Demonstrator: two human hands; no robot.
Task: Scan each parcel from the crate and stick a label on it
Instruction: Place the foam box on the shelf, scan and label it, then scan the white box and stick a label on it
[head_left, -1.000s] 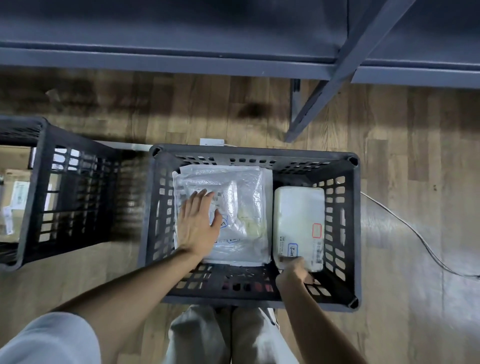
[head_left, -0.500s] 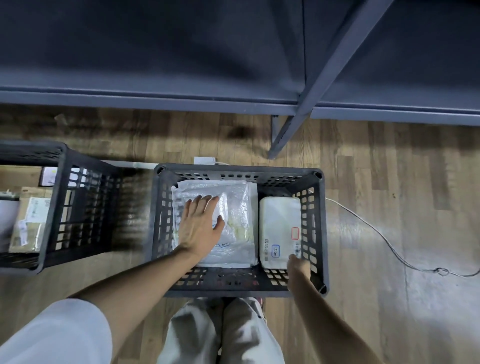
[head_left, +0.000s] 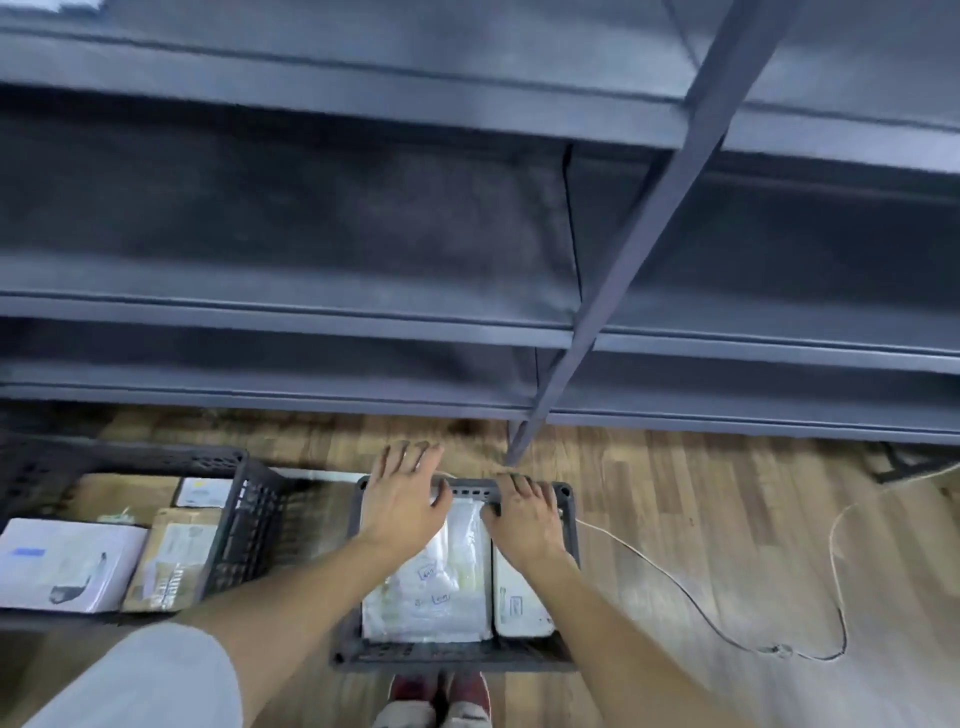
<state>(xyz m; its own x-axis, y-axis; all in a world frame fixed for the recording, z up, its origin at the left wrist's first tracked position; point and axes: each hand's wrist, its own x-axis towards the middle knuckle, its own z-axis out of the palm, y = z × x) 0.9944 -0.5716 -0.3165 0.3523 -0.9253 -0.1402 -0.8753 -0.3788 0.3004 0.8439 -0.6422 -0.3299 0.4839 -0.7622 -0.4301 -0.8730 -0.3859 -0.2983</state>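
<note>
Shoes (head_left: 440, 693): the person's red shoes stood on the wooden floor (head_left: 675, 519), just before the near wall of the crate.
Crate (head_left: 452, 659): a dark slotted plastic crate sat on the floor directly below the person; it held two parcels side by side.
Clear bag parcel (head_left: 428, 587): filled the left part of the crate, lying flat. It looked light, soft and slippery, likely to sag if lifted by one corner; my judgement was that a grip on two opposite edges would suit it.
White parcel (head_left: 517, 610): lay against the crate's right wall, touching the clear bag. It seemed firmer and padded, with small printed marks on top; taking it by the near short end looked easiest.
Left hand (head_left: 402, 496): fingers spread and nearly straight, palm down over the crate's far left corner, gripping nothing.
Right hand (head_left: 522, 512): fingers bent, lying on the crate's far rim; blur hid whether they truly gripped it.
In the way: both forearms crossed above the parcels, so neither was reachable until a hand dropped back inside.
Second crate (head_left: 249, 514): stood to the left, apart from the first, holding a brown box (head_left: 174, 558), a white parcel with a dark print (head_left: 67, 564) and others.
Cable (head_left: 727, 613): a pale cord looped on the floor to the right, a trip risk.
Shelves (head_left: 311, 322): grey metal shelving with a slanted upright rose beyond, close above the far rim.
</note>
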